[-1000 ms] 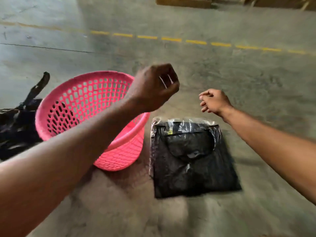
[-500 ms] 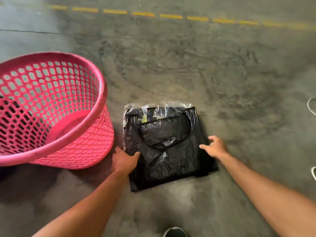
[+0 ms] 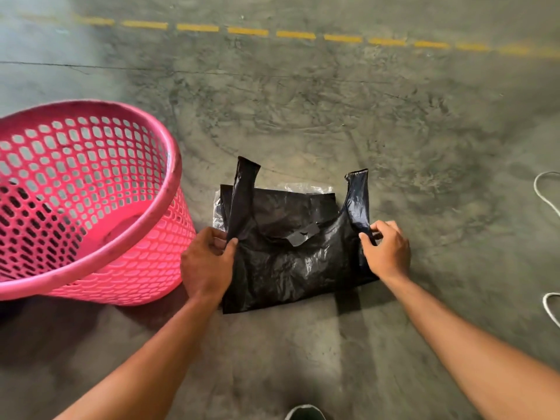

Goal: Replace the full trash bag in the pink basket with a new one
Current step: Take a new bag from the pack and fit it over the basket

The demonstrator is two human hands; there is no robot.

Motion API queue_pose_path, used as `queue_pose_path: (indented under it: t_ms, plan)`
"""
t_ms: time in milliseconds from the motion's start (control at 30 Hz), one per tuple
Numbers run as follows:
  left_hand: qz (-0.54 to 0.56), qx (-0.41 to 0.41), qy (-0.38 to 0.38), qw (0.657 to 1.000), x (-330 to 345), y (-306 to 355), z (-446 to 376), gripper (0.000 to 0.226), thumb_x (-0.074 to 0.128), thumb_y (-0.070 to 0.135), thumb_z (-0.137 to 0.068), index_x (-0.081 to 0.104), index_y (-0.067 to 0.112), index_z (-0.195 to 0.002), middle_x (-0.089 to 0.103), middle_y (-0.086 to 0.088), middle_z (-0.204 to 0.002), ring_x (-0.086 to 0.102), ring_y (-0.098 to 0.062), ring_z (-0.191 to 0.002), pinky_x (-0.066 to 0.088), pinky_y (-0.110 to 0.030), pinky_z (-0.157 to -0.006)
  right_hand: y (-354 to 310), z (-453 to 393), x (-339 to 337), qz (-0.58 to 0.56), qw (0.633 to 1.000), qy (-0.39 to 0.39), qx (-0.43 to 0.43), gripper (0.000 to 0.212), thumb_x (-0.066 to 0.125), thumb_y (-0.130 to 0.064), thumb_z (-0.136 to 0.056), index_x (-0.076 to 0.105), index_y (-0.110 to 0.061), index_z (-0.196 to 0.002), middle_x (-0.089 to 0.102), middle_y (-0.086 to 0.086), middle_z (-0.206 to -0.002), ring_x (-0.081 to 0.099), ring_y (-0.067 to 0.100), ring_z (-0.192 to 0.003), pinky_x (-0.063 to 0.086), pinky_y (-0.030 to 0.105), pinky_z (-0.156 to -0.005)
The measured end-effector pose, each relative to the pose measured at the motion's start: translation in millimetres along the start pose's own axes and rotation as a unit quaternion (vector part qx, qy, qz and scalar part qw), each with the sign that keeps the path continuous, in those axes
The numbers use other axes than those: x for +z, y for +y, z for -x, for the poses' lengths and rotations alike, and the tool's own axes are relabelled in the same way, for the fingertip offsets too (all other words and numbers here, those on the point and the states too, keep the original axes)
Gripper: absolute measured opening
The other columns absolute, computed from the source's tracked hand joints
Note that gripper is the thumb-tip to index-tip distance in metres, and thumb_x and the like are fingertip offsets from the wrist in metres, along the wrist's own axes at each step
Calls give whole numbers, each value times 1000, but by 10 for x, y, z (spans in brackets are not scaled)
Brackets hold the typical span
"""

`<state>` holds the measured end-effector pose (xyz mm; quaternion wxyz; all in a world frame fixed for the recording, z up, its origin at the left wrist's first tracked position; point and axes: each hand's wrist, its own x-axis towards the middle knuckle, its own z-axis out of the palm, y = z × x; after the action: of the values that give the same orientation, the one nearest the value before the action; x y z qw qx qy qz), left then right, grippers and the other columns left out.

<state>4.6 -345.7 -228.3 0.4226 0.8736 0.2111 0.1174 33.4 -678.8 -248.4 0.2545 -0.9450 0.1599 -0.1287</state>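
The pink basket (image 3: 91,207) stands on the concrete floor at the left, with nothing inside it. Right of it, a new black trash bag (image 3: 291,256) is lifted partly off a clear-wrapped pack of bags (image 3: 306,189) that lies under it. Its two handle loops point away from me. My left hand (image 3: 206,265) pinches the bag's left edge below the left handle. My right hand (image 3: 386,250) pinches the right edge at the base of the right handle.
A dashed yellow line (image 3: 248,31) runs across the floor far ahead. A white cord (image 3: 545,201) loops at the right edge. The tip of a shoe (image 3: 304,413) shows at the bottom.
My hands came down from the air to the pack, then took one black bag by its sides and raised it, so its handles now stick up past the pack.
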Motion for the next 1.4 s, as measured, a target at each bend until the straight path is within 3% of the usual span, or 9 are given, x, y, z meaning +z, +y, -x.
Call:
queue_pose_path:
  t_ms: [267,467,600,667,767,967,1100,1300,1400]
  plan:
    - [102,29,-69,992,-192,345,-108,21,72,31,-91,56,17,-90,69,2,-83,68,-13,-78,54,-33,-68,-609,-226,-310,-181,977,-80,78,26,59,-26,-96,56,-5,-110,62,9,-98,57,27,-90,34,32,-70]
    - [306,-127,-197,923,-424,797,-228,28,66,44,-92,52,22,-102,70,-11,-97,71,-32,-89,58,-53,-78,-1177,-325,-671,-537,781,-185,257,28,67,-25,-85,69,-7,-106,71,18,-100,69,32,-91,58,43,-84]
    - [397,-126,-357,836,-675,1187,-342,41,79,6,-82,64,7,-121,76,-17,-105,75,-27,-86,60,-37,-71,-1654,-401,-1014,-566,753,-277,189,16,59,-10,-90,71,-5,-101,75,9,-84,72,22,-74,61,28,-67]
    - [325,-85,-379,862,-785,1347,-400,24,76,0,-82,73,3,-106,75,-23,-104,74,-28,-79,61,-34,-67,-1912,-458,-1127,-573,759,-265,155,35,60,0,-85,63,-4,-120,72,15,-96,72,27,-81,61,33,-66]
    - [276,-38,-324,904,-1017,1692,-515,8,76,6,-84,76,6,-92,73,-31,-111,71,-38,-93,58,-51,-89,-2355,-566,-1272,-572,774,-236,131,49,62,5,-80,59,3,-129,69,25,-110,73,38,-95,62,47,-79]
    - [401,36,-229,886,-1634,2373,-1020,19,55,1,-96,66,13,-85,70,5,-56,65,-6,-47,49,-17,-44,-3522,-736,-1485,-604,774,-174,76,32,64,-3,-65,71,-1,-97,67,24,-93,68,35,-76,59,50,-75]
    - [473,34,-136,870,-2159,2585,-1330,42,62,18,-86,68,0,-124,77,-13,-95,75,-19,-75,58,-27,-62,-4508,-830,-1450,-653,742,-151,32,43,59,-11,-43,70,1,-83,69,31,-94,70,48,-88,58,57,-72]
    - [433,178,78,880,-3011,2572,-1444,13,64,9,-81,76,10,-85,76,-5,-77,71,-19,-78,62,-43,-80,-5692,-409,-1357,-724,661,-197,-20,14,58,-19,-82,54,-6,-80,58,16,-74,57,37,-70,49,37,-66]
    - [362,228,151,891,-3382,2352,-1534,19,63,13,-78,78,15,-89,79,-5,-90,73,-24,-89,60,-51,-87,-5998,-201,-1127,-774,588,-236,-7,73,81,-29,-34,51,11,-88,55,21,-75,55,33,-71,42,38,-71]
